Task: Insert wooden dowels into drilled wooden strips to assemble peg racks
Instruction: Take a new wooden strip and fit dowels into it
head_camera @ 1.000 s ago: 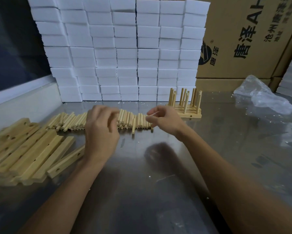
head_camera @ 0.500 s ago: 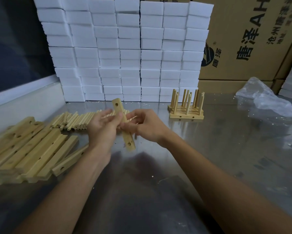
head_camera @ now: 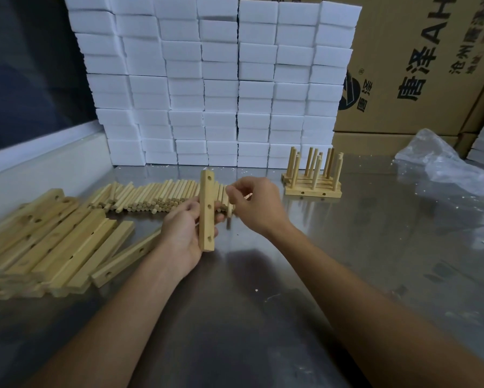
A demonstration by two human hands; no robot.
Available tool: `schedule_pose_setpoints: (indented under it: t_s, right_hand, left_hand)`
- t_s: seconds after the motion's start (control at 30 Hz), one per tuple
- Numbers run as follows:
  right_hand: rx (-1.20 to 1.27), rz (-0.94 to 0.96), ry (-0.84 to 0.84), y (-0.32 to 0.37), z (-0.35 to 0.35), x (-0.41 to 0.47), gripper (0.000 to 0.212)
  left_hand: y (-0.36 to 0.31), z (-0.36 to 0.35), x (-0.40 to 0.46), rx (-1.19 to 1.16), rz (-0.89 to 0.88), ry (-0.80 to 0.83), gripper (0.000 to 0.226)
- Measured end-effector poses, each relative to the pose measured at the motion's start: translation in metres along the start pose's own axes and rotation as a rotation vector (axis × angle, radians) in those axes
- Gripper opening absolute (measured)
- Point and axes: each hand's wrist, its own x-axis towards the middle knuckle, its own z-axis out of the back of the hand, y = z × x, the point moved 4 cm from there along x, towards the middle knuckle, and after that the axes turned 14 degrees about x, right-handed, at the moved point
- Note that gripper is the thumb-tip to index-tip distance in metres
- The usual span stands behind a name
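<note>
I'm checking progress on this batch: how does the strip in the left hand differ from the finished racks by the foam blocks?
The held strip has three empty holes showing; the finished racks have dowels standing upright in theirs. The held strip is gripped nearly upright off the table by the left hand; the finished racks lie flat on the table, stacked. The held strip is a single piece; the finished racks are several together. Both are the same pale wood.

Strip (head_camera: 207,210) now upright in left hand (head_camera: 183,233), was tilted 0.5 s ago. Right hand (head_camera: 256,204) let go, pulled back twd dowel row (head_camera: 156,196), fingers curled.
</note>
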Motion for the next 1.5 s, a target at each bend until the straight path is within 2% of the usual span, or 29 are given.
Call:
schedule_pose_setpoints:
  t_s: [0.1,0.17,0.27,0.4,0.5,0.67,0.8,0.97,1.03,1.13,1.3,1.5]
  right_hand:
    - [-0.207,-0.077,0.004,-0.022,-0.001,-0.001,0.02]
    - [-0.367,-0.125,0.043,-0.035,-0.008,-0.005,0.031]
    - [-0.516,-0.14,0.006,-0.042,-0.017,-0.005,0.046]
    - [-0.547,-0.138,-0.016,-0.042,-0.024,-0.003,0.038]
    - [-0.511,-0.137,-0.022,-0.042,-0.022,-0.004,0.026]
    - [-0.376,-0.094,-0.136,-0.02,-0.002,0.001,0.022]
    - [-0.11,-0.046,-0.264,0.007,0.024,0.01,0.012]
    - [0.147,0.051,-0.36,0.038,0.046,0.012,0.013]
    - [0.193,0.079,-0.327,0.045,0.047,0.01,0.013]
    - [0.202,0.123,-0.17,0.047,0.039,0.003,0.014]
    - [-0.017,0.21,0.013,0.042,0.02,-0.006,0.018]
    - [-0.261,0.235,0.104,0.035,0.008,-0.011,0.019]
  left_hand:
    - [0.002,0.009,0.004,-0.057,0.021,-0.085,0.029]
    - [0.003,0.012,0.007,-0.081,0.024,-0.097,0.028]
    - [0.005,0.011,0.008,-0.079,0.022,-0.087,0.027]
    - [0.007,0.009,0.011,-0.112,0.021,-0.086,0.026]
    - [0.008,0.011,0.013,-0.116,0.018,-0.085,0.026]
    - [0.01,0.014,0.015,-0.125,0.026,-0.044,0.026]
    - [0.011,0.015,0.016,-0.114,0.012,-0.021,0.028]
    - [0.011,0.015,0.016,-0.11,-0.027,0.0,0.023]
    - [0.01,0.014,0.015,-0.124,-0.04,0.039,0.022]
    - [0.009,0.012,0.013,-0.135,-0.065,0.101,0.024]
    - [0.009,0.011,0.012,-0.069,-0.121,0.179,0.033]
    - [0.007,0.011,0.01,-0.067,-0.137,0.25,0.02]
